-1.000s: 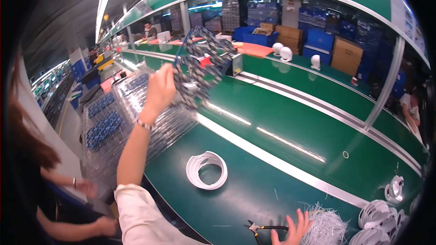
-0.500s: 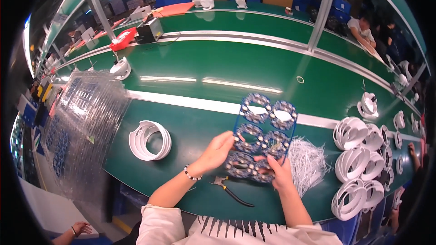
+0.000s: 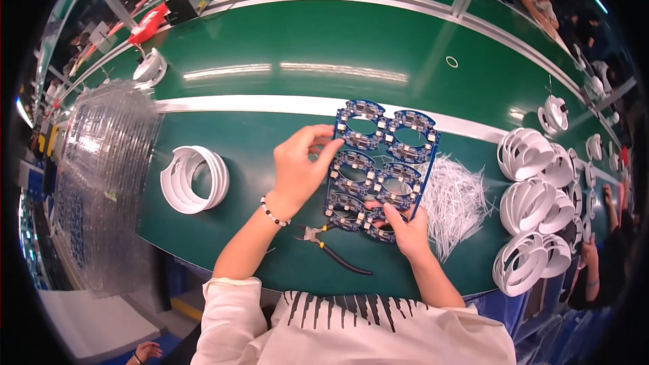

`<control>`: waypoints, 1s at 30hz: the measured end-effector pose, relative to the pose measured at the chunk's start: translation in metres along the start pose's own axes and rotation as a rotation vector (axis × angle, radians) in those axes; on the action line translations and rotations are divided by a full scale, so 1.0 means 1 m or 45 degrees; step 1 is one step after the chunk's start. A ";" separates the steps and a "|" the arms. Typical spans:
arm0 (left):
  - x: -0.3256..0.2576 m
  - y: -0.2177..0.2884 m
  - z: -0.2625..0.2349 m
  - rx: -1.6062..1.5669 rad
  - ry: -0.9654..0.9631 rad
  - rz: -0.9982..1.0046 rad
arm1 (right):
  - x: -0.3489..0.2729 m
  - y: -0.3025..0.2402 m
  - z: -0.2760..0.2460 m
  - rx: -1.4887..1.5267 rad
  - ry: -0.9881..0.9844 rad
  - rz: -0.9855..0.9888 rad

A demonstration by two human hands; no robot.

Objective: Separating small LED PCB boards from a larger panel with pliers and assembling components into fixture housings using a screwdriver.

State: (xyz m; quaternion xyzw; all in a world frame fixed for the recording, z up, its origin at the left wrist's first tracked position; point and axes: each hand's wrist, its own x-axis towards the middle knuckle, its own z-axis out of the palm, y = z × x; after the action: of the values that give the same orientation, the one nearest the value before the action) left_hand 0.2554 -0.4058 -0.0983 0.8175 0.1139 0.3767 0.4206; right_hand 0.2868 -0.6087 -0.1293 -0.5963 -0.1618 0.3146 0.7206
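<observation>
1. Blue panel [image 3: 380, 165] of ring boards lay on the green bench [image 3: 270, 81], held by both hands.
2. Left hand [image 3: 297, 169] pinched its left edge; right hand [image 3: 404, 226] gripped the near corner.
3. Best done well: support both edges evenly, avoid flexing.
4. Pliers [image 3: 331, 247] lay just beneath; white strips [image 3: 456, 199] crowded the right; white rings [image 3: 193, 179] sat left.

Factory assembly line: green conveyor belt [image 3: 338, 40]

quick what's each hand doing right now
Left hand: closed on the left edge of the blue circuit board panel.
Right hand: closed on the panel's lower end, thumb on top.
</observation>
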 end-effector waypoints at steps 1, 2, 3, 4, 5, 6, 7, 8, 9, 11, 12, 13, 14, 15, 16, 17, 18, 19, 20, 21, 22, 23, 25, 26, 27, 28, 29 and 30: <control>0.003 0.000 0.001 0.028 -0.006 0.032 | -0.001 0.001 -0.001 -0.002 0.011 -0.010; 0.004 -0.001 0.002 0.040 -0.009 0.023 | -0.002 0.001 0.000 0.000 0.018 -0.001; 0.006 -0.001 0.003 0.040 -0.015 0.018 | -0.003 0.001 0.000 -0.001 0.012 -0.022; 0.009 -0.001 0.004 0.052 -0.003 0.046 | -0.003 0.000 0.001 -0.003 0.004 -0.045; 0.010 0.001 0.006 0.062 0.011 0.074 | -0.006 0.003 0.001 0.031 0.031 -0.057; 0.011 0.003 0.007 0.061 0.009 0.074 | -0.008 0.004 0.000 0.031 0.032 -0.056; 0.012 0.005 0.010 0.050 -0.003 0.078 | -0.009 0.004 -0.002 0.016 0.046 -0.060; 0.012 0.007 0.010 0.042 -0.015 0.081 | -0.011 0.004 -0.002 0.005 0.058 -0.063; 0.012 0.009 0.010 0.044 -0.018 0.082 | -0.012 0.003 -0.002 -0.002 0.062 -0.078; 0.012 0.012 0.012 0.056 -0.018 0.099 | -0.012 0.000 -0.002 0.008 0.059 -0.077; 0.012 0.012 0.012 0.053 -0.027 0.101 | -0.012 0.000 -0.002 0.014 0.054 -0.074; 0.011 0.011 0.011 0.064 -0.005 0.128 | -0.013 0.001 -0.002 0.018 0.062 -0.074; 0.011 0.010 0.011 0.072 0.019 0.156 | -0.012 0.001 -0.002 0.005 0.046 -0.088; 0.013 0.010 0.011 0.117 0.029 0.210 | -0.011 0.002 -0.003 -0.009 0.029 -0.100; 0.014 0.008 0.010 0.113 0.024 0.212 | -0.012 0.001 -0.005 -0.058 -0.007 -0.082; 0.017 0.006 0.008 0.180 0.006 0.308 | -0.012 0.000 -0.007 -0.058 -0.005 -0.081; 0.019 0.003 0.005 0.247 -0.011 0.404 | -0.011 -0.001 -0.008 -0.020 -0.021 -0.036; 0.020 0.001 0.003 0.221 -0.072 0.397 | -0.010 -0.002 -0.010 0.018 -0.038 0.010; 0.022 0.001 0.004 0.223 -0.070 0.394 | -0.009 -0.004 -0.011 0.017 -0.041 0.012; 0.024 0.002 0.005 0.162 0.003 0.456 | -0.007 -0.006 -0.011 0.078 -0.068 0.047; 0.026 0.001 0.006 0.101 0.076 0.517 | -0.006 -0.009 -0.012 0.139 -0.096 0.082; 0.026 -0.003 0.003 0.104 0.044 0.539 | -0.005 -0.011 -0.013 0.199 -0.126 0.136; 0.026 -0.006 0.001 0.067 0.036 0.547 | -0.002 -0.013 -0.019 0.200 -0.177 0.199; 0.027 -0.007 0.001 0.024 0.028 0.559 | -0.001 -0.013 -0.022 0.199 -0.224 0.258; 0.028 -0.009 -0.001 0.046 -0.020 0.566 | -0.001 -0.015 -0.023 0.203 -0.222 0.275; 0.029 -0.008 -0.002 0.044 -0.018 0.563 | -0.001 -0.016 -0.023 0.200 -0.221 0.278; 0.030 -0.007 -0.004 0.040 -0.036 0.565 | -0.001 -0.017 -0.022 0.191 -0.221 0.266; 0.030 -0.007 -0.005 0.036 -0.054 0.567 | -0.001 -0.018 -0.022 0.183 -0.221 0.254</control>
State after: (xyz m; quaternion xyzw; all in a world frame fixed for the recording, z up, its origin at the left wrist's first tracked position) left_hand 0.2737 -0.3838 -0.0861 0.8359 -0.0730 0.4415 0.3177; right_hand 0.3041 -0.6278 -0.1174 -0.5270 -0.1404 0.4459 0.7098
